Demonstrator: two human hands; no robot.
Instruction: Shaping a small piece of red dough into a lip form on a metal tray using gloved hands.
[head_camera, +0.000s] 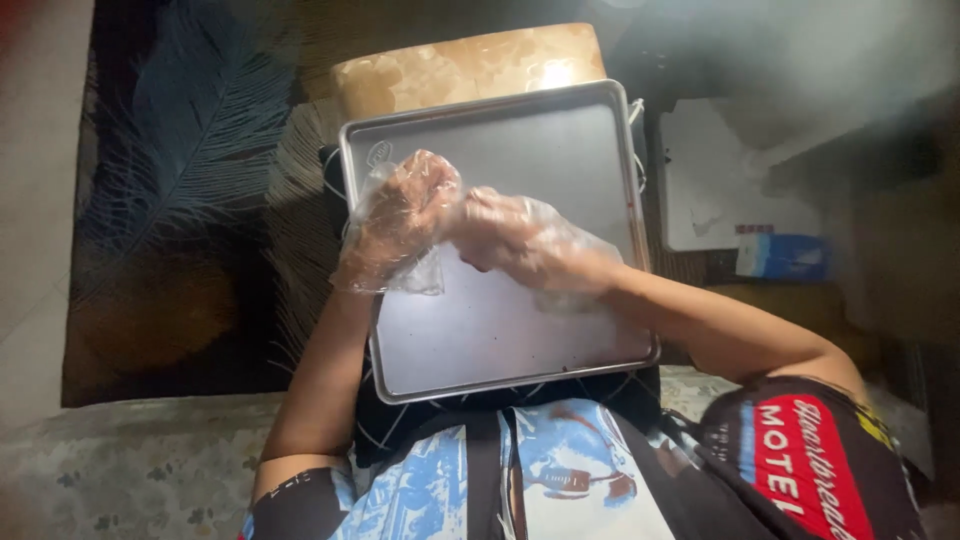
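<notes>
Gloving step: right hand (525, 243) pinches left hand (400, 215) glove (415, 272) above tray (480, 340); left hand half-clenched. Next: likely seat cuff.

- metal tray (520, 340): plain dull silver-grey, no pattern
- left hand (400, 215) and right hand (525, 240): clear see-through plastic gloves, crinkly sheen
- dark rug (190, 160): near-black, blue-grey feather print, brownish patch lower down
- stool top (450, 70): tan with pale mottled blotches
- small box (785, 255): blue and white
- cushion under tray (400, 425): black with thin white lines
- sleeve (800, 465): black with red patch
</notes>
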